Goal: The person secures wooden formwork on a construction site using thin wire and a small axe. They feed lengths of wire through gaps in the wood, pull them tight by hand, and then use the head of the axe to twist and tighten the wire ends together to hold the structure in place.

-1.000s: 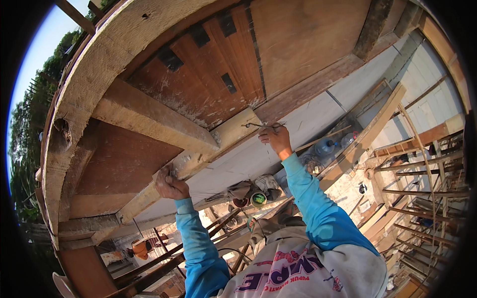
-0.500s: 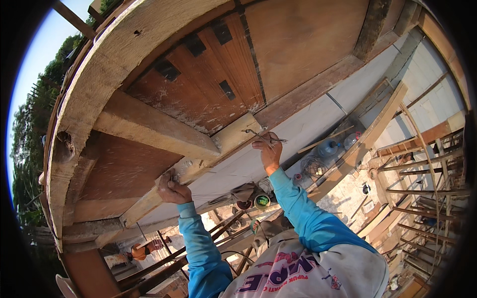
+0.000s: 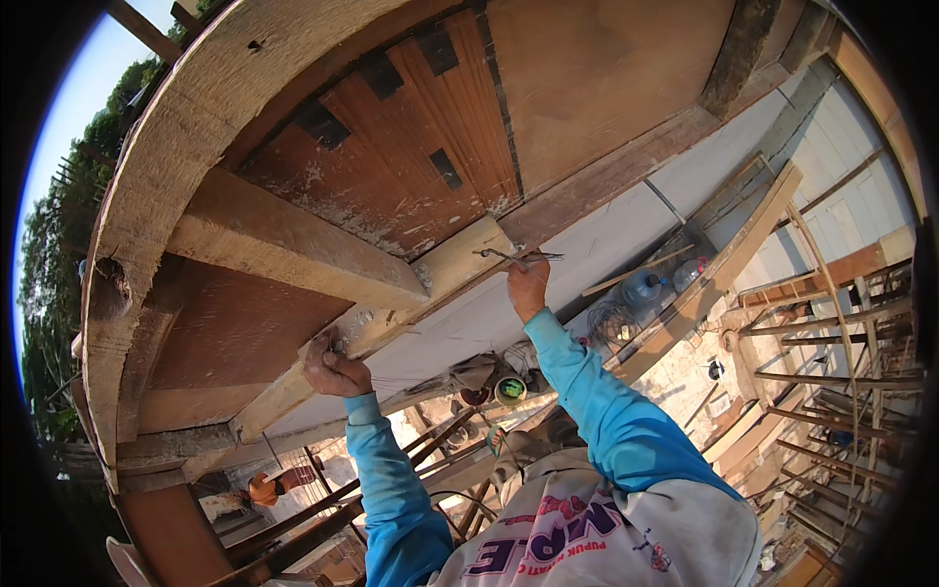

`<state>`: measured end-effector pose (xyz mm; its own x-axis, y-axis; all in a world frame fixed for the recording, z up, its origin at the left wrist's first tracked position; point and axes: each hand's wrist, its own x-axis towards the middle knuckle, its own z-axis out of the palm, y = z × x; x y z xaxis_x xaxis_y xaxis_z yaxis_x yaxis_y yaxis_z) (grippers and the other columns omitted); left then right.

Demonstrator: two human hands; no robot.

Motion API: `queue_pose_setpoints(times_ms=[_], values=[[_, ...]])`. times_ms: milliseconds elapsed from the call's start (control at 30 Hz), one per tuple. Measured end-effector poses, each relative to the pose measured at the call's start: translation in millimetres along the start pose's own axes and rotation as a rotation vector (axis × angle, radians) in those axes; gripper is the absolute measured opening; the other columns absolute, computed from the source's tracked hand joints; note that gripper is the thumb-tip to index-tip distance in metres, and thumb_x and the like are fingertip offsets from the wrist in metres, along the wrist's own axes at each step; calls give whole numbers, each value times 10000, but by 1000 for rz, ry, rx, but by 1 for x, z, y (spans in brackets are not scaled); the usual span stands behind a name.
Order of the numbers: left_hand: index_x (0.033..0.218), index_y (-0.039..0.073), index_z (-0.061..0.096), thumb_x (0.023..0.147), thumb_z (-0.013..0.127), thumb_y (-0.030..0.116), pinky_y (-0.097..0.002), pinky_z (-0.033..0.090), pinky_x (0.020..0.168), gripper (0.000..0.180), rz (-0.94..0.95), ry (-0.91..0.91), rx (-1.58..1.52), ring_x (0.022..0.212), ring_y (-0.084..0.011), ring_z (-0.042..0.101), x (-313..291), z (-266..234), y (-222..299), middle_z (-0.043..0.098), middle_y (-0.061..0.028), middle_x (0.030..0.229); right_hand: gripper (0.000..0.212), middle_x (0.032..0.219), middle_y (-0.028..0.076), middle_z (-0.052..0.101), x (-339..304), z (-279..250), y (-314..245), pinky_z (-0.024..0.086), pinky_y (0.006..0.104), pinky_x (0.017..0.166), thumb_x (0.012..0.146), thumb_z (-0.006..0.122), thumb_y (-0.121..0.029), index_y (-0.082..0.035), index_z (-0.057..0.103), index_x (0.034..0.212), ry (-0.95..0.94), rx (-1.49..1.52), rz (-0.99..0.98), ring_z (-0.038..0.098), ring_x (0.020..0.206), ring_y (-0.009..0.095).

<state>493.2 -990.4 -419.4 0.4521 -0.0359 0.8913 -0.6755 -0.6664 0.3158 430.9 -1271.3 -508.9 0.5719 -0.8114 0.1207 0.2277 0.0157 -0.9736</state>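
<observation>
Thin wire pieces and a slim metal hook [image 3: 497,254] stick out on both sides of my right hand [image 3: 529,284], which is closed around them just below the long wooden beam [image 3: 460,256]. Lower along the same beam, my left hand [image 3: 335,366] presses against its edge with curled fingers. Whatever those fingers may hold is hidden. Between the two hands a squared crosspiece [image 3: 303,245] meets the beam from the upper left. Brown plywood panels [image 3: 245,323] fill the spaces between the timbers.
A thick curved timber [image 3: 186,127] arches along the upper left. Below the beam are water bottles [image 3: 643,286], a coil of wire [image 3: 614,328] and a small bucket with green contents [image 3: 510,391]. Wooden scaffolding poles [image 3: 831,323] stand at the right. Another person's orange-gloved hand [image 3: 264,489] shows lower left.
My right hand has shifted slightly, and the hook with wires now lies more level. My left hand stays at the beam, a little further left in the picture.
</observation>
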Motion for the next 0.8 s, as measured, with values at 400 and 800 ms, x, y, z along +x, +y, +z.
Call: queue_pose_setpoints(times_ms=[400, 800], values=[[942, -66, 603, 1014, 315, 393, -389, 541, 713, 546, -207, 27, -122, 828, -295, 658, -2, -1, 14, 660, -193, 906, 187, 690, 81, 615, -2, 19, 4, 464, 276, 584, 827, 479, 13, 67, 622, 934, 183, 405, 84, 562, 618, 137], [925, -57, 601, 1014, 302, 403, -394, 539, 696, 556, -71, -20, 24, 776, -314, 653, 5, 2, 24, 658, -186, 882, 220, 922, 148, 677, 15, -22, -11, 516, 328, 726, 761, 574, 35, 6, 654, 964, -93, -152, -190, 646, 785, 251]])
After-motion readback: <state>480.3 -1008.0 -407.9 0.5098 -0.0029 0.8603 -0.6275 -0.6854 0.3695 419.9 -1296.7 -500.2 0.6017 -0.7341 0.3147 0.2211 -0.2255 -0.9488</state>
